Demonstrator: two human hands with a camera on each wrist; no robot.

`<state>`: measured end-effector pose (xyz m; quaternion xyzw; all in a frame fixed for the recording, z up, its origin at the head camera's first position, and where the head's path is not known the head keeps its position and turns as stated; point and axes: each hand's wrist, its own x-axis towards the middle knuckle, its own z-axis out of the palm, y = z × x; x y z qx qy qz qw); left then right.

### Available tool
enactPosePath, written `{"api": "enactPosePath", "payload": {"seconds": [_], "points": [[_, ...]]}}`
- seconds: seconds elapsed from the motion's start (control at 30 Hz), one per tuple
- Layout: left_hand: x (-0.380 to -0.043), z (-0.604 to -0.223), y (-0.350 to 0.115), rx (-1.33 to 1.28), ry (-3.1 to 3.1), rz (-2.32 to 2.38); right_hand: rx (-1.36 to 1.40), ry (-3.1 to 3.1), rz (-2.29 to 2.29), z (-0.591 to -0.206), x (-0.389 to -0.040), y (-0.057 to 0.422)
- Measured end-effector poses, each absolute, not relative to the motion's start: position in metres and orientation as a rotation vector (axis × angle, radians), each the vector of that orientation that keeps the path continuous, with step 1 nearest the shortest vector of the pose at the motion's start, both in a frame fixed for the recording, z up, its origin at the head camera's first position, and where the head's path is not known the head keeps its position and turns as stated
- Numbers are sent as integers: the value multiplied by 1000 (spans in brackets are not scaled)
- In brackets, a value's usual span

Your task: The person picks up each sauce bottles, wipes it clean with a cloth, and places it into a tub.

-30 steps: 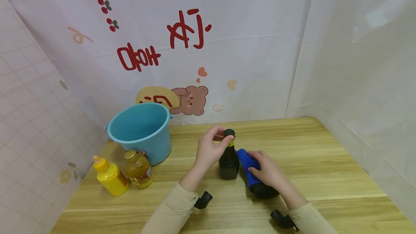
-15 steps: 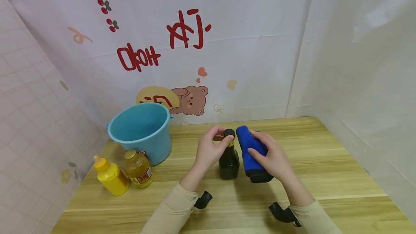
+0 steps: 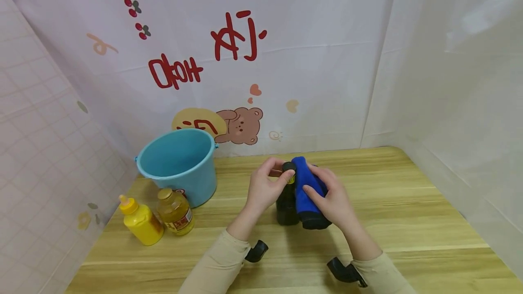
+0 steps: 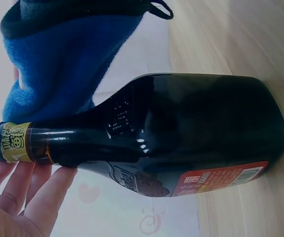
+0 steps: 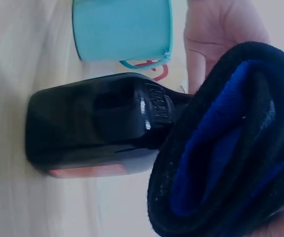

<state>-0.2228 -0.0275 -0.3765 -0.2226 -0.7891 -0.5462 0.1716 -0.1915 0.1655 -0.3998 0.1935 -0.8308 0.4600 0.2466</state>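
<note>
A dark glass sauce bottle (image 3: 287,210) with a black cap and yellow neck band stands upright on the table. My left hand (image 3: 267,188) pinches it at the cap and neck, fingers along one side and thumb on the other. In my right hand (image 3: 332,194) is a folded blue cloth (image 3: 305,189) with black edging, held off the table. The cloth sits right at the bottle's neck and shoulder in the left wrist view. A red label (image 4: 221,177) shows low on the bottle. From the right wrist, the cloth's open folds hide the bottle's neck.
On the left of the wooden table (image 3: 388,221) is a light blue bucket (image 3: 196,180). In front of it stand a jar of amber liquid (image 3: 175,212) with a gold lid and a yellow squeeze bottle (image 3: 143,226). A printed curtain (image 3: 327,80) hangs behind.
My right hand has lifted the blue cloth from the table and brought it left against the bottle's side. The left hand keeps its hold on the bottle's top.
</note>
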Motion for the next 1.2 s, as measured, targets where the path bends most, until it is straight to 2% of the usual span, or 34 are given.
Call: {"api": "enactPosePath", "payload": {"seconds": [0.73,1.2], "points": [[-221,-376,-27,-638,-2235,-1559,477,-2546,986,-425,-188,169],[-220,-376,-26,-607,-2244,-1566,382,-2631,1003,-451,-188,174]]}}
